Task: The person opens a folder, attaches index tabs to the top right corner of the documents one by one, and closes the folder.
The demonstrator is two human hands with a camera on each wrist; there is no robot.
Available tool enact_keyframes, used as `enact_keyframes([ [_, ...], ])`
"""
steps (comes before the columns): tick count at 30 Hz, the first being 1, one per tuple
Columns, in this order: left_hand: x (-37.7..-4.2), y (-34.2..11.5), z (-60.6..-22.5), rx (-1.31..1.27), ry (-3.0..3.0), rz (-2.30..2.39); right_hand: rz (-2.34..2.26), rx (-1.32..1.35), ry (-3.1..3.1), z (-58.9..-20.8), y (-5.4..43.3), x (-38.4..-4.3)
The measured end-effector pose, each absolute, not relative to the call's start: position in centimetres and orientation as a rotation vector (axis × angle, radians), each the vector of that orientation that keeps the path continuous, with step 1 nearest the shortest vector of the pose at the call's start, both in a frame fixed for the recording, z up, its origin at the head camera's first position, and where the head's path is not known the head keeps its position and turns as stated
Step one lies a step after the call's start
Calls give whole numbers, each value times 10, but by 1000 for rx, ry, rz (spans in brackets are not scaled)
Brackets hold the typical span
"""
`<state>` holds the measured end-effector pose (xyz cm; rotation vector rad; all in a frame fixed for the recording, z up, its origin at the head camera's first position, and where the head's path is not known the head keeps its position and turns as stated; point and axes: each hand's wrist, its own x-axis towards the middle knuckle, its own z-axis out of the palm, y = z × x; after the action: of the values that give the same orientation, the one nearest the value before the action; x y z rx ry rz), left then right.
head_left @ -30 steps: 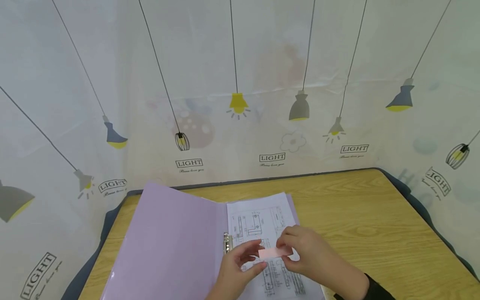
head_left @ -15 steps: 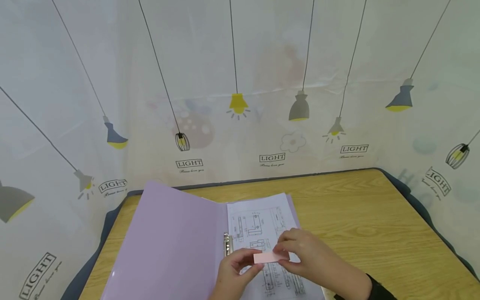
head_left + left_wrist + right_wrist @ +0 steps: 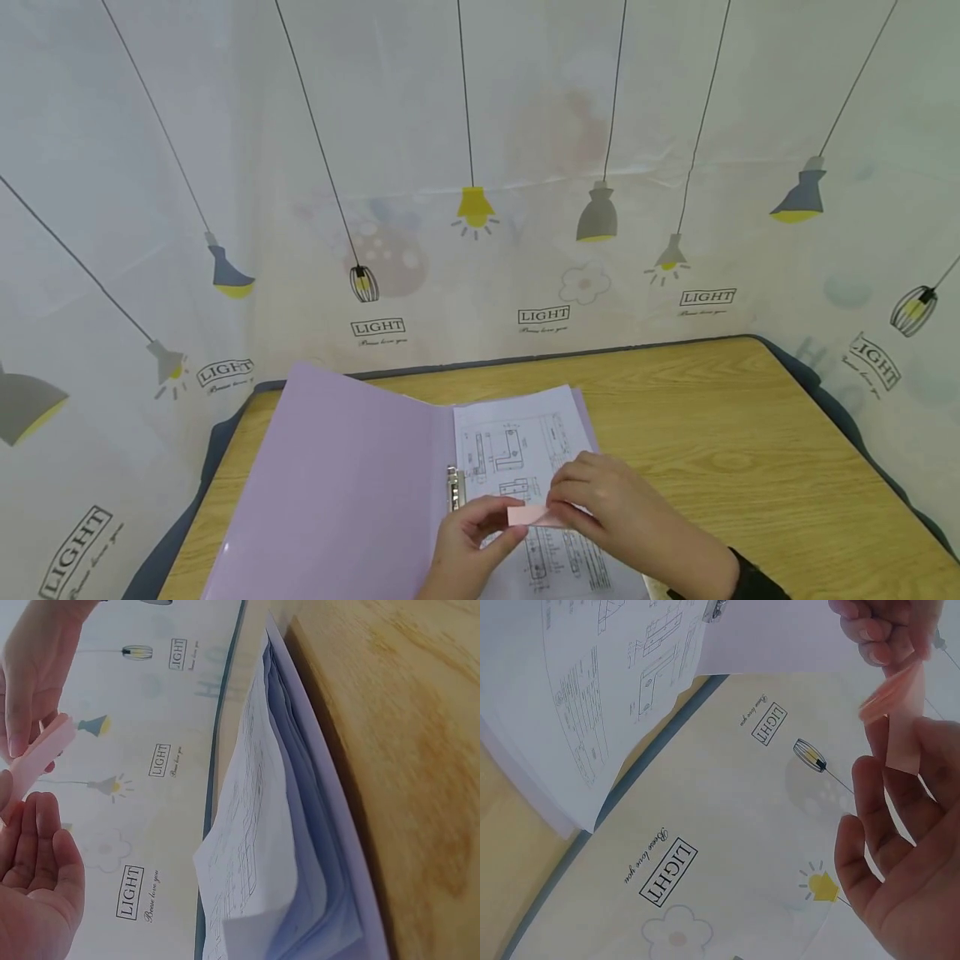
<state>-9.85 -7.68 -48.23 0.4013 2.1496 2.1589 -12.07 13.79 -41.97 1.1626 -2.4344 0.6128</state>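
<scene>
A small pink sticky-note pad (image 3: 525, 516) is held above the printed drawing sheets (image 3: 517, 425) of an open binder. My left hand (image 3: 468, 546) pinches its left end between thumb and fingers. At the other end, my right hand (image 3: 615, 507) pinches the pink paper. In the right wrist view, a pink strip (image 3: 905, 742) bends away from the pad (image 3: 885, 696), toward the right hand (image 3: 911, 855). The left wrist view shows the pad (image 3: 45, 746) between both hands; the left hand's thumb partly covers it.
The lilac binder (image 3: 352, 483) lies open on the wooden table (image 3: 720, 417), its left cover spread out. A metal ring clip (image 3: 453, 487) sits at its spine. A lamp-patterned curtain (image 3: 480, 275) rises behind the table.
My left fingers have closed onto the pad's left end, and the pad has shifted slightly left and down. My right fingers have shifted their hold, and the pink paper now bends up near them.
</scene>
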Motion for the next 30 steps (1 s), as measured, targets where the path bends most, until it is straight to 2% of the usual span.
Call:
enact_keyframes([
  [8, -97, -75, -480, 450, 2149, 2182, 715, 921, -2505, -424, 130, -116],
  [21, -91, -78, -482, 371, 2163, 2109, 1378, 476, -2643, -419, 136, -115],
  [30, -63, -90, -495, 551, 2120, 1881, 1393, 359, -2597, -414, 152, -119],
])
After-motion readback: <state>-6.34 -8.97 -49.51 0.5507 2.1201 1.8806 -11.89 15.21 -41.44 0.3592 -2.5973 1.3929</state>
